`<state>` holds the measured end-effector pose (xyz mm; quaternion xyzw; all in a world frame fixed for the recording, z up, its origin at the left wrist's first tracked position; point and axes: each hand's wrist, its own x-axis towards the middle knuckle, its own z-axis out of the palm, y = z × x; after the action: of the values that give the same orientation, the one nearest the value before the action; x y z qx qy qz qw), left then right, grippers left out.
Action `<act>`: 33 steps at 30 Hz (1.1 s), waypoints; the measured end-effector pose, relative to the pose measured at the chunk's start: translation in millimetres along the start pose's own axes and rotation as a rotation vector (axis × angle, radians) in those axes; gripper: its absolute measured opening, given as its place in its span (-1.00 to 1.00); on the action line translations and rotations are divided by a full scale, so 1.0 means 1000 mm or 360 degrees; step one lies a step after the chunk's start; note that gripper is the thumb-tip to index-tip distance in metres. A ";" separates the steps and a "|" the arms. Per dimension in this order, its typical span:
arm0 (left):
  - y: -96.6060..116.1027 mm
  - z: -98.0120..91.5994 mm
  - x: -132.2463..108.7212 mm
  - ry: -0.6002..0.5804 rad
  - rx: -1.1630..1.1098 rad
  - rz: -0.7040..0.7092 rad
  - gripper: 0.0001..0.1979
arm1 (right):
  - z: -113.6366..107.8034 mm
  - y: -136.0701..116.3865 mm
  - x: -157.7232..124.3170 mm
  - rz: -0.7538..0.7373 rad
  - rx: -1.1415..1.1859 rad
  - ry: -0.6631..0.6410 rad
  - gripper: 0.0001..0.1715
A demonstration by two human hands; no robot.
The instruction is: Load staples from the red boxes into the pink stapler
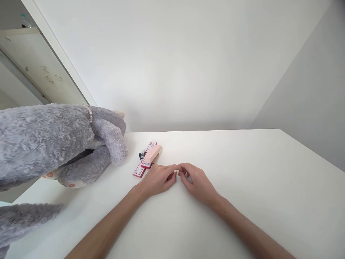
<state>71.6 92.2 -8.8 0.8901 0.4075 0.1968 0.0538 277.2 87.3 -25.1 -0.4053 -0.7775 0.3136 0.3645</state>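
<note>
Two hands meet at the fingertips on a white desk, a pink stapler close by at 11 o'clock

Seen from the wearer's own eyes, with 12 o'clock straight ahead, a left hand (163,178) and a right hand (196,181) come together over a white desk (242,162). Their fingertips touch near the middle of the view. Both hands are relaxed and partly open, the fingers bent in a soft arch and the thumbs tucked below. The left forearm (115,216) reaches in from 7 o'clock, the right forearm (242,219) from 5 o'clock.

The pale pink stapler (153,154) lies just beyond the left hand, at about 11 o'clock from it, with its far end pointing towards 1 o'clock. The back of the left hand overlaps its near end in this view, so whether they touch cannot be told. From the right hand, the stapler is at 10 o'clock, farther off.

Small red-and-white boxes (139,170) lie beside and partly behind the stapler. A small black object (142,155) is next to them, at 9 o'clock from the stapler.

A large grey plush toy (48,136) with a string of pale beads (90,116) fills the 9 to 10 o'clock side. A white wall (188,64) rises at 12 o'clock.
</note>
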 end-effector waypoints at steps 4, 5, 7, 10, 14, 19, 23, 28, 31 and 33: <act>-0.001 0.000 0.000 -0.0013 0.0016 0.0011 -0.74 | 0.001 0.000 -0.001 0.0016 0.0006 -0.0011 -0.80; -0.001 0.000 0.000 -0.0017 0.0015 0.0016 -0.74 | 0.001 0.000 -0.001 0.0022 0.0006 -0.0014 -0.80; -0.002 0.000 -0.001 -0.0025 0.0010 0.0015 -0.73 | 0.002 -0.001 -0.001 0.0029 0.0003 -0.0018 -0.79; -0.003 0.002 -0.001 -0.0023 -0.0001 0.0015 -0.72 | 0.002 -0.002 0.000 0.0030 0.0000 -0.0025 -0.79; -0.003 0.003 -0.001 -0.0009 -0.0019 0.0020 -0.74 | 0.002 -0.002 0.000 0.0037 -0.0003 -0.0025 -0.80; -0.004 0.004 -0.002 0.0021 -0.0016 0.0028 -0.74 | 0.003 0.000 0.000 0.0051 0.0011 -0.0051 -0.80; -0.004 0.004 -0.002 0.0034 -0.0013 0.0041 -0.74 | 0.003 0.000 0.000 0.0071 0.0012 -0.0072 -0.79; -0.004 0.004 -0.003 0.0035 -0.0015 0.0038 -0.75 | 0.002 -0.002 0.001 0.0090 0.0009 -0.0091 -0.80; -0.005 0.004 -0.003 0.0027 -0.0015 0.0032 -0.75 | 0.002 -0.003 0.001 0.0082 0.0000 -0.0096 -0.80; -0.004 0.004 -0.003 0.0027 -0.0023 0.0040 -0.75 | 0.002 -0.003 0.001 0.0064 -0.0008 -0.0093 -0.79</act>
<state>68.3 93.0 -14.9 0.8930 0.3954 0.2079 0.0542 274.2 86.2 -23.4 -0.4124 -0.7803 0.3306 0.3344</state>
